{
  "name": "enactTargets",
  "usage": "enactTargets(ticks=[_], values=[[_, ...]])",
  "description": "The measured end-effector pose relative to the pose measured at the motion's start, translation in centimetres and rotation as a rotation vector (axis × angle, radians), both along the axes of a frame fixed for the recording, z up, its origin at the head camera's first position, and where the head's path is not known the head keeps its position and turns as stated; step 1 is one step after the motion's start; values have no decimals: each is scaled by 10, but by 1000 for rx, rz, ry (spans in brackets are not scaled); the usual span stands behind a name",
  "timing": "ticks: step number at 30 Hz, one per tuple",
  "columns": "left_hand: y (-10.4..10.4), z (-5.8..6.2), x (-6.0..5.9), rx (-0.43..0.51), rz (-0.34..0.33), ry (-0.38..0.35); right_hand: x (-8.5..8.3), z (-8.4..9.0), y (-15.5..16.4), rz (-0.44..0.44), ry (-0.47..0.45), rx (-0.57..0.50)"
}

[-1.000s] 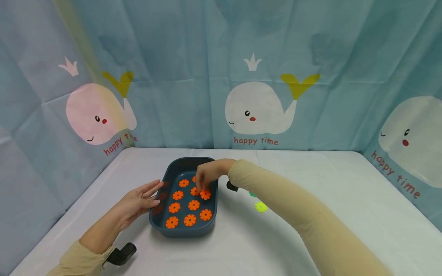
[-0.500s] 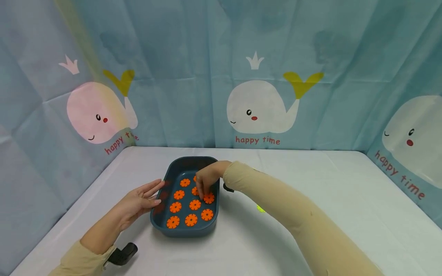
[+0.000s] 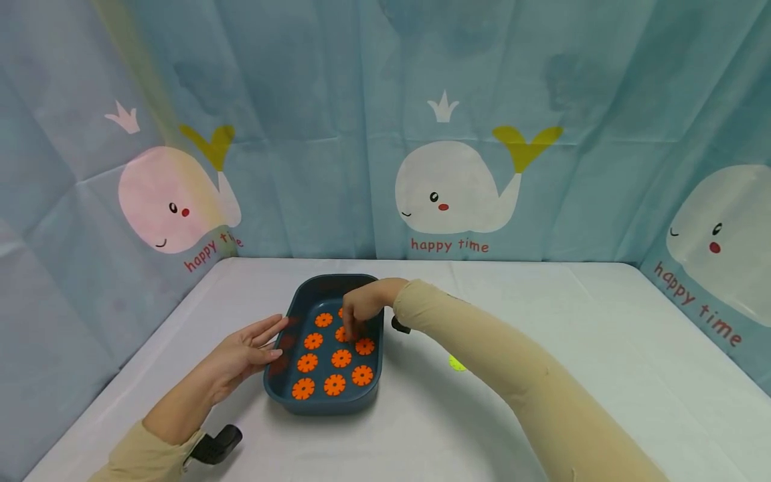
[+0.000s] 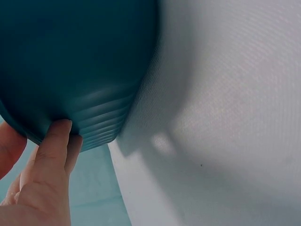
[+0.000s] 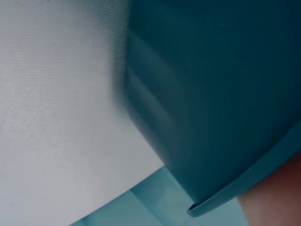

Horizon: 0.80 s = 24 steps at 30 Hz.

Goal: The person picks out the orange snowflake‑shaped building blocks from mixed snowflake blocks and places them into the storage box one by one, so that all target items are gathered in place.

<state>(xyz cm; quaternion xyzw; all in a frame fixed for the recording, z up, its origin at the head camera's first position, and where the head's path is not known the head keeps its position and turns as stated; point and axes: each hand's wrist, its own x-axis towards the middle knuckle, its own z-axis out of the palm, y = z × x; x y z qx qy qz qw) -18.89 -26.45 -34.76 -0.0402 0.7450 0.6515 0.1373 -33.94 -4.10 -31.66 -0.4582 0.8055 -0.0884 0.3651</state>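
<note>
A dark blue tub (image 3: 361,400) stands on the table, with several orange notched discs (image 3: 334,384) lying in rows on its floor. My left hand (image 3: 237,355) holds the tub's left side. In the left wrist view, two fingertips press the outer wall of the tub (image 4: 80,61) and another digit lies by the rim. My right hand (image 3: 364,302) reaches over the right rim into the tub, fingertips pointing down among the discs. One orange disc (image 3: 364,346) lies just below those fingers. Whether they pinch anything is hidden. The right wrist view mostly shows the tub's outer wall (image 5: 197,94).
A yellow-green disc (image 3: 456,363) lies on the white tabletop (image 3: 602,348) to the right of the tub, partly behind the right sleeve (image 3: 500,348). A blue curtain (image 3: 313,134) printed with whales hangs behind the table and along both sides.
My right hand first had an orange disc at its fingertips. That disc now lies on the tub floor in the right-hand column, and the fingers are slightly higher. My left hand stays on the tub.
</note>
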Motion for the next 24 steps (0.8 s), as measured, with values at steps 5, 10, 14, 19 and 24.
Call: enactTargets(ticks=[5,10,14,19,24], values=[[-1,-1,-1,-11,1,0,-3,2,8,-32,-86,-144],[-1,-1,-3,-32,29,13,-7,11,27,-66,-118,-331],[5,-1,-2,-76,82,45,-2,24,53,-118,11,-450],[8,-1,-2,-127,129,85,14,37,101,-233,218,-525],[-4,7,-1,-245,181,119,36,40,159,-319,455,-502]])
